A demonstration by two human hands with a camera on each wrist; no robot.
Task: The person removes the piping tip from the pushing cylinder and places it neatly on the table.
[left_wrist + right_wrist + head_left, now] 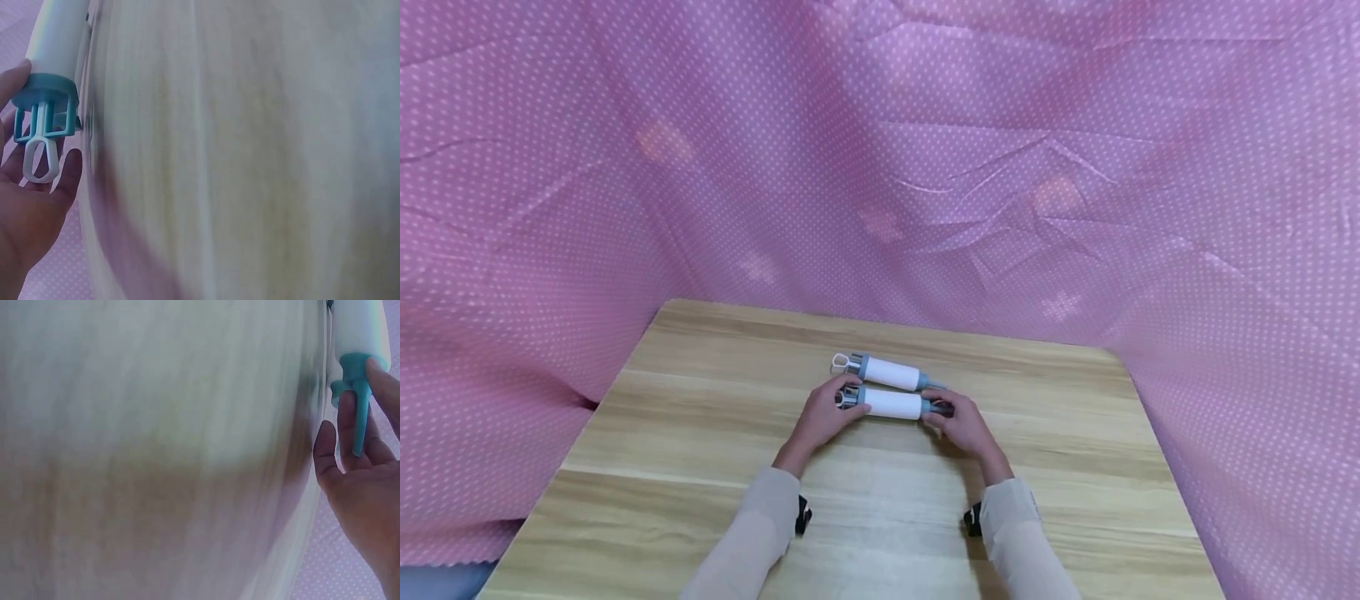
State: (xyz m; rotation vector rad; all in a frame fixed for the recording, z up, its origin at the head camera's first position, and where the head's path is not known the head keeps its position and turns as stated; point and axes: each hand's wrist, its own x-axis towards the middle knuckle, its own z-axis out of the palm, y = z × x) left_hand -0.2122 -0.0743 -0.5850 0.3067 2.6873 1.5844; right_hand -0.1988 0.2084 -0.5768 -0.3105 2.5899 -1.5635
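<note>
Two syringe-like tubes lie side by side, each with a white barrel, a teal-grey collar, a white loop handle at the left end and a tapered nozzle at the right. My left hand (822, 412) grips the near tube (892, 404) at its collar, thumb against the barrel, as the left wrist view shows; its loop handle (42, 161) hangs over the palm. At the other end, my right hand (968, 423) holds the same tube by the nozzle base, the teal nozzle (361, 422) lying between thumb and fingers. Just behind is the far tube (892, 374), untouched.
A wood-grain table (685, 450) carries both tubes near its far half. Pink dotted cloth (880, 167) hangs along the back and both sides of the table. Dark wrist bands (803, 515) sit at both sleeves.
</note>
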